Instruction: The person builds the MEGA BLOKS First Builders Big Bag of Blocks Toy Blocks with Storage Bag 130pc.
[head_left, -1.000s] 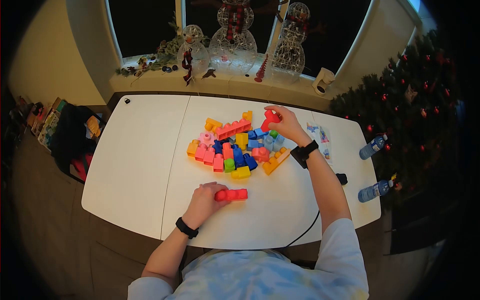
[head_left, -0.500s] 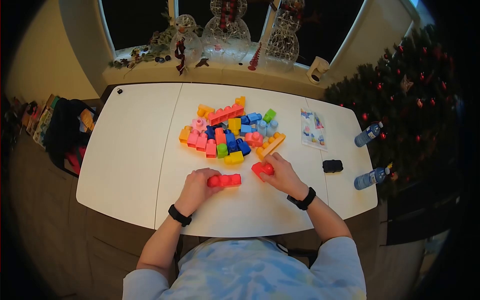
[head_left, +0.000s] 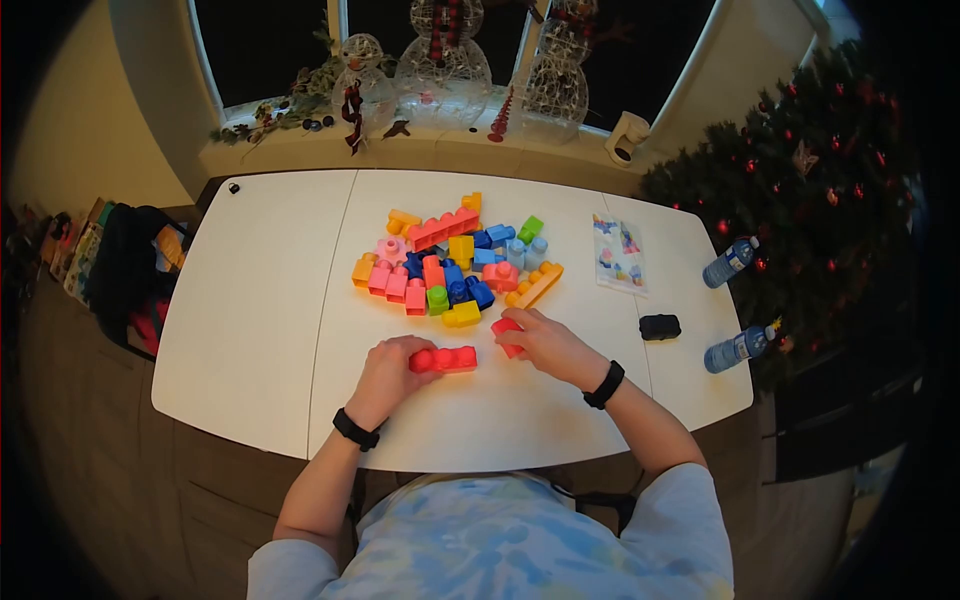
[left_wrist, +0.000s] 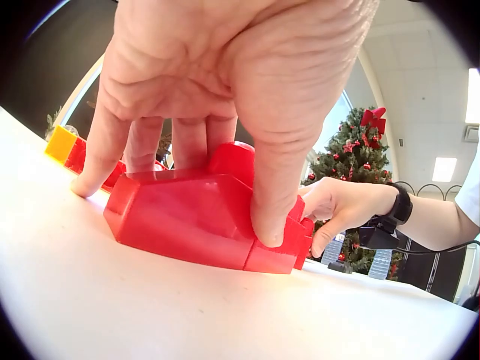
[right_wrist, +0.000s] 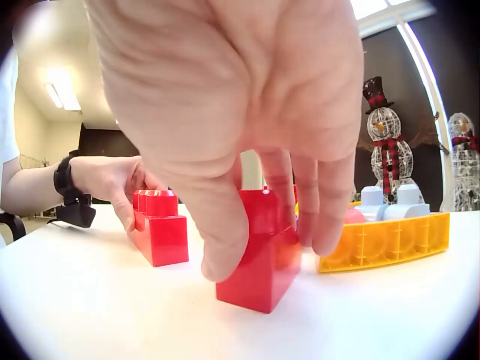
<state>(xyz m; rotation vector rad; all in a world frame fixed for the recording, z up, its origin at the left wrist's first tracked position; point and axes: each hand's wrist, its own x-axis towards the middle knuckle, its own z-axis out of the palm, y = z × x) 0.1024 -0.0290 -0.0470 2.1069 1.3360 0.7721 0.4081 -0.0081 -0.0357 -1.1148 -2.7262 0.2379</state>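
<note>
My left hand grips a long red toy brick at its left end, near the front of the white table. The left wrist view shows the thumb along its near side and the fingers behind. A shorter red toy brick stands just to the right, apart from it, with my right hand holding it. In the right wrist view, thumb and fingers straddle this shorter brick on the tabletop. An orange brick lies close beyond the right fingertips.
Behind both hands spreads a pile of coloured toy bricks, among them a yellow brick and a pink brick. On the right are a picture sheet, a black case and two water bottles at the table edge.
My right hand has brought the shorter red brick from the back right of the pile down to the front, then slightly nearer the long brick. The left hand keeps its grip.
</note>
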